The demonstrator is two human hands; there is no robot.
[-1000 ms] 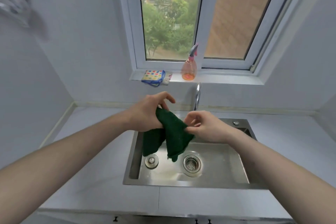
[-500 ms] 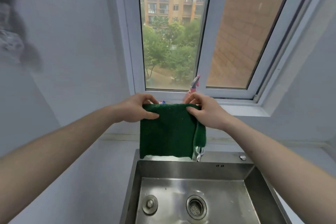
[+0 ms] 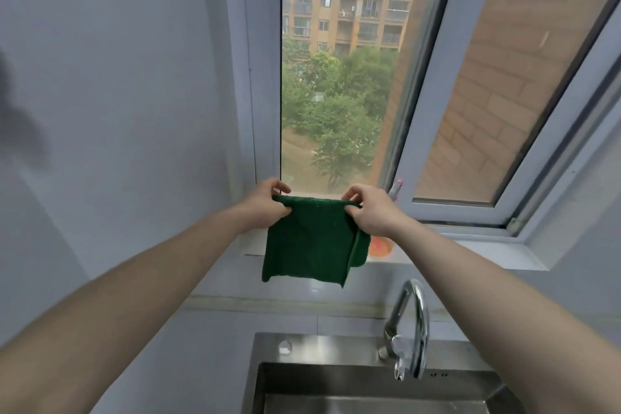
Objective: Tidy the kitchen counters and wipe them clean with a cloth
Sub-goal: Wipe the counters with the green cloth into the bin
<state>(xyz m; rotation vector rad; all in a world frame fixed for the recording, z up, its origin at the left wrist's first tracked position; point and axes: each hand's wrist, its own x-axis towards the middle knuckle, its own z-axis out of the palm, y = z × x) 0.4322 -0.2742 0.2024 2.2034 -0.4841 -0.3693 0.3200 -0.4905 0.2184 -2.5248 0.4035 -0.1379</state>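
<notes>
Both hands up in front of the window (image 3: 339, 84), arms stretched out over the sink (image 3: 369, 380).

Left hand (image 3: 267, 205): pinching the top left corner of the green cloth (image 3: 307, 242), thumb on the near face, fingers curled over the top edge behind it.

Right hand (image 3: 368, 212): pinching the top right corner the same way, thumb in front, fingers wrapped over the edge.

Cloth: held taut along its top edge between the two hands, hanging flat below them. Looks doubled over; a second layer shows along the right side just under the right hand, its lower corner sticking out past the front layer. Bottom edge hangs free, not touching anything, well above the faucet (image 3: 408, 329) and the sink.

Behind the cloth and below the right hand: window sill (image 3: 470, 250). An orange spray bottle (image 3: 381, 245) stands on it, mostly hidden by the right hand and the cloth; only its base shows under the wrist and the pink nozzle tip above the hand.

Faucet is below and slightly right of the right hand, spout curving down toward the basin. Sink rim is directly below both hands at the frame bottom. Grey counter (image 3: 208, 346) runs below the left forearm, left of the sink. Can't tell whether the cloth is wet or dry.
</notes>
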